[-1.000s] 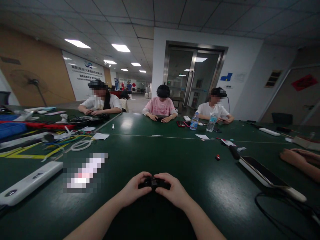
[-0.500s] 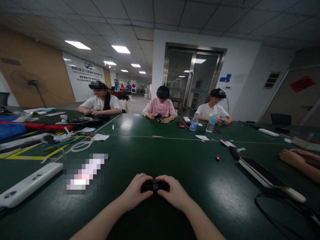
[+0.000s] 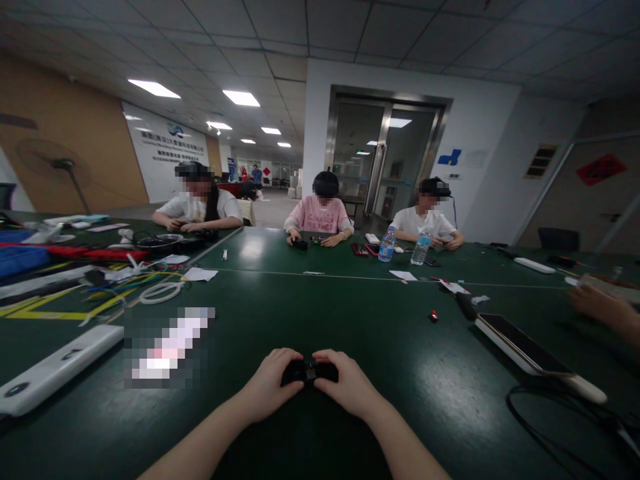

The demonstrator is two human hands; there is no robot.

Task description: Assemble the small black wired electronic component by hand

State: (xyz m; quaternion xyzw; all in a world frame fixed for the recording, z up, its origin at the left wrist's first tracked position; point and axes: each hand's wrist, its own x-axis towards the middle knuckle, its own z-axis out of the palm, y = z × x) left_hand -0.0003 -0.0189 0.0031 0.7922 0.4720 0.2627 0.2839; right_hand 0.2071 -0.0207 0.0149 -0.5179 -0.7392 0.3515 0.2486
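Note:
Between my two hands, just above or on the green table (image 3: pixel 310 313), is a small black object (image 3: pixel 311 373) with a paler patch at its middle. Its exact kind is too dark to make out. My left hand (image 3: pixel 274 381) grips its left end, thumb below and fingers curled over the top. On the other end, my right hand (image 3: pixel 349 383) has the same kind of hold. The fingers hide both ends of the object.
At left lie a white elongated device (image 3: pixel 63 370), a blurred-out phone-like item and coiled white cable (image 3: pixel 161 293). To the right are a phone (image 3: pixel 525 343), black cable and a small red-and-black piece (image 3: pixel 433 317). Bottles (image 3: pixel 421 248) and several co-workers are across the table.
My hands stay nearly in place; the black object's middle looks slightly turned. A co-worker's hand at right has shifted, and the person opposite has lowered a black item toward the table.

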